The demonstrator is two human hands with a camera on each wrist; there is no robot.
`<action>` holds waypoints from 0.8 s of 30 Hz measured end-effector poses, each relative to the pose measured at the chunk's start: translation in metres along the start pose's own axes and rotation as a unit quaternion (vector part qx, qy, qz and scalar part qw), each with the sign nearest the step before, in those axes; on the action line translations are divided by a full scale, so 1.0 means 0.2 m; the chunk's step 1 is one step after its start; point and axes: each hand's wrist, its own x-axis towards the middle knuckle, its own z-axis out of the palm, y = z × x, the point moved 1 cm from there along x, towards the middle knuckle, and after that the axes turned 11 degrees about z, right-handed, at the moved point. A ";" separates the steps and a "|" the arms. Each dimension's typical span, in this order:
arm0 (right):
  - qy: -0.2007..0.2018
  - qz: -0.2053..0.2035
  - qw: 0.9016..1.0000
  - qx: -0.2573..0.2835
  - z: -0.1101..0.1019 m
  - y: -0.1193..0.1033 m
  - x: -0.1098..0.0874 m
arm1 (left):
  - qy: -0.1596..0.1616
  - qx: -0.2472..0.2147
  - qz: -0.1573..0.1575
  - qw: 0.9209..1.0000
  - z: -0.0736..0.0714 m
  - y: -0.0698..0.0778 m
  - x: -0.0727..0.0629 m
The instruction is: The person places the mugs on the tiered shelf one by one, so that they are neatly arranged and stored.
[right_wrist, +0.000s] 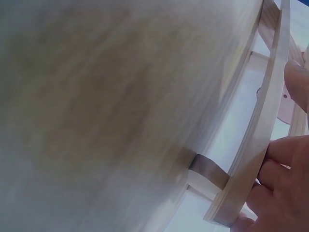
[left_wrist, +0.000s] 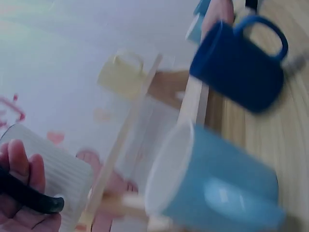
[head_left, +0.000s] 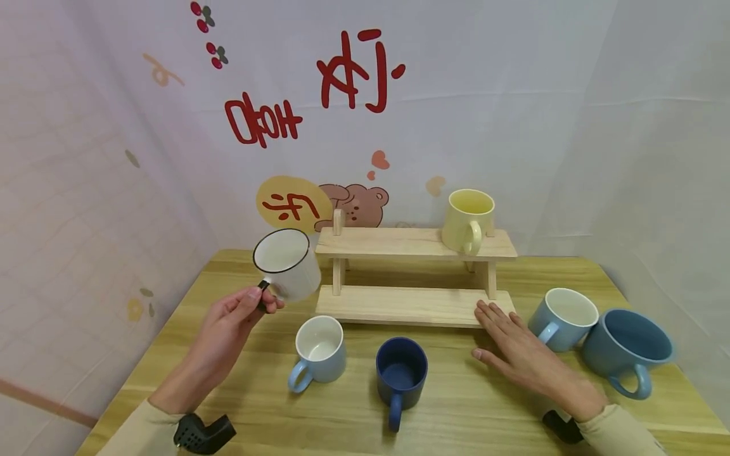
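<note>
My left hand (head_left: 236, 320) pinches the black handle of a white mug (head_left: 293, 272) with a dark rim. This mug hangs in the air, tilted, by the left end of a two-tier wooden shelf (head_left: 399, 304). In the left wrist view the mug's ribbed side (left_wrist: 63, 179) shows beside the curled fingers (left_wrist: 36, 171). My right hand (head_left: 525, 351) rests its straight fingers on the right end of the lower tier; the right wrist view shows those fingers (right_wrist: 285, 169) at the board's edge. A yellow mug (head_left: 464, 225) stands on the upper tier, towards the right.
In front of the shelf stand a light blue mug (head_left: 322, 351) with white inside and a navy mug (head_left: 402, 373). Right of my right hand are another light blue mug (head_left: 564, 320) and a wide blue cup (head_left: 624, 345). A printed cloth (head_left: 513, 126) hangs behind the table.
</note>
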 end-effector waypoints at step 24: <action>-0.011 0.005 1.000 -0.003 -0.01 0.00 0.00 | 0.007 -0.058 -0.092 0.994 0.72 0.02 0.47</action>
